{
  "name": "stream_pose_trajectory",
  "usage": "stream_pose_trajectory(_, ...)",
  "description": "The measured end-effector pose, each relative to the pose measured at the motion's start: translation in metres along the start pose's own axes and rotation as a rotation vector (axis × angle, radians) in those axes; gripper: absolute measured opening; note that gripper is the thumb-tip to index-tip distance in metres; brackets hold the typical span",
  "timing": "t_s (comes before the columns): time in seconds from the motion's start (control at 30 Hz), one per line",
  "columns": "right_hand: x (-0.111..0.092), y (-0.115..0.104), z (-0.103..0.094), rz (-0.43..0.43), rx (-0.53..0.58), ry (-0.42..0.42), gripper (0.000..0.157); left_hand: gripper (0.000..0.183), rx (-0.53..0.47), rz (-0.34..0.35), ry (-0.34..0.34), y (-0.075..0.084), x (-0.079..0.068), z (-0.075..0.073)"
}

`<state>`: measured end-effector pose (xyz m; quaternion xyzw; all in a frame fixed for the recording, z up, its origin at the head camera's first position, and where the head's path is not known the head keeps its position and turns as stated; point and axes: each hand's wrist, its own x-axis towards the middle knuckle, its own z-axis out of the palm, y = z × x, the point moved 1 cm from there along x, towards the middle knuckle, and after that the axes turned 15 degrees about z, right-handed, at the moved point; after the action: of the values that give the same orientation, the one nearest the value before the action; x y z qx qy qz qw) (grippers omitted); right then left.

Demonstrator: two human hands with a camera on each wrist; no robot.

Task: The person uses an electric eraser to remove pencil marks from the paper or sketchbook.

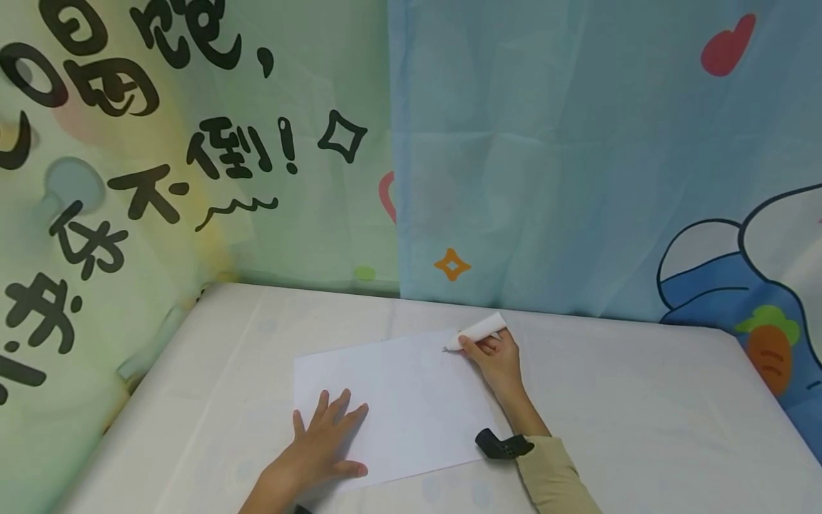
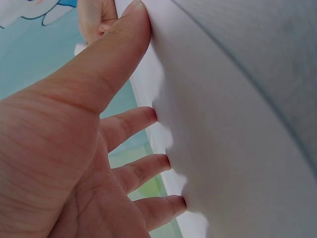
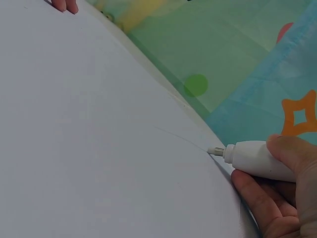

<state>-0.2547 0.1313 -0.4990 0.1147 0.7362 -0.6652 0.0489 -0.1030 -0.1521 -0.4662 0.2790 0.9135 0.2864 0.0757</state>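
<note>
A sheet of white paper [image 1: 417,407] lies on the white-covered table. My left hand [image 1: 317,446] rests on its left part, fingers spread and straight, fingertips touching the surface in the left wrist view. Near the sheet's far right corner, my right hand [image 1: 501,364] grips a white electric eraser [image 1: 480,330], thumb on top and fingers curled below. The eraser's barrel [image 3: 255,157] is thick and tilted, and its narrow tip [image 3: 213,150] points left, right at the paper. A faint thin line runs to that tip in the right wrist view.
Around the sheet, the white table cover [image 1: 642,400] extends to both sides. Behind it hang a blue printed curtain [image 1: 546,178] and a green one with black lettering [image 1: 308,235]. A black wrist device [image 1: 502,445] sits at the right sleeve [image 1: 555,475].
</note>
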Motion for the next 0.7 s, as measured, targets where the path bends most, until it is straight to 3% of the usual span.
stream_pose_trajectory(0.7,0.0016,0.0013,0.0008,-0.003,0.026,0.0,0.048,0.085,0.012,0.005,0.002,-0.0001,-0.0004,-0.0003)
